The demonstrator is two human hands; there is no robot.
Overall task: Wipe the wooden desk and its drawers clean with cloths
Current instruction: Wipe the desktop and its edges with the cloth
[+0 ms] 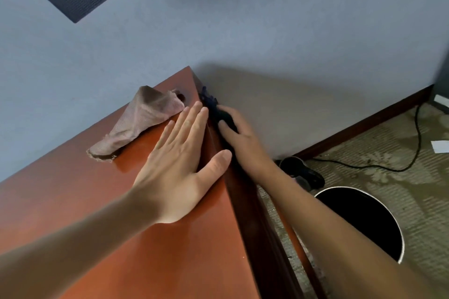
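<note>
On desk top: left hand (178, 167) flat, fingers straight toward one o'clock.
Desk side: right hand (239, 138) grips dark cloth (216, 109).

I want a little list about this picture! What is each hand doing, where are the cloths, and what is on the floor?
left hand: left hand lies flat, fingers straight, on the desk top
right hand: right hand holds the dark blue cloth against the desk's side edge
other cloth: beige cloth lies crumpled on the desk top, near the wall, untouched
floor: round black bin, black cable, white paper on patterned carpet
</note>
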